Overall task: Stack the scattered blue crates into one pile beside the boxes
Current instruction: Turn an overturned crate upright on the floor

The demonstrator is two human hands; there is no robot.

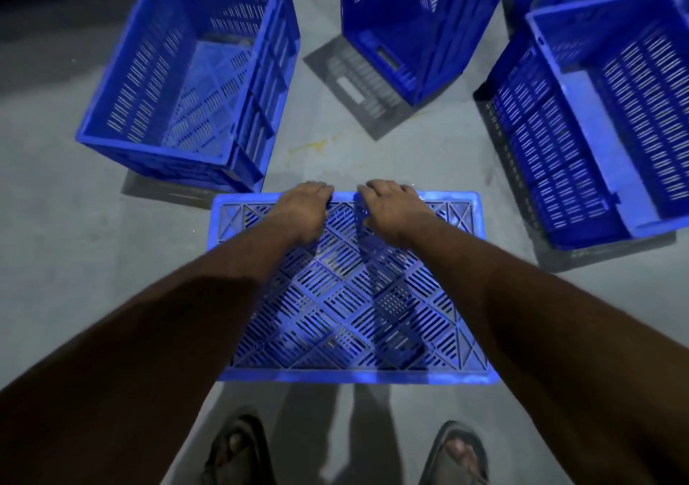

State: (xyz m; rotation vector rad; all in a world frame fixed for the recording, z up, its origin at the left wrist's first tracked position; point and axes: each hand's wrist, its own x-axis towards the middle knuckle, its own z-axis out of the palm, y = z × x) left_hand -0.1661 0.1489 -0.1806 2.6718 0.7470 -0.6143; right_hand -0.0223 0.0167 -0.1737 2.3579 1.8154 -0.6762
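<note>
I see a smooth grey concrete floor (56,231) under dim, bluish light, brighter near the middle and falling to near black at the upper left corner. A yellowish smear (312,146) marks it, and slatted shadows (358,85) lie across it.

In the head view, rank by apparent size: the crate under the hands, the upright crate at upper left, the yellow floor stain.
1. The crate under the hands and the upper-left crate: alike; nearness to the camera makes ranking unsure.
2. Yellow floor stain: clearly smallest.
</note>
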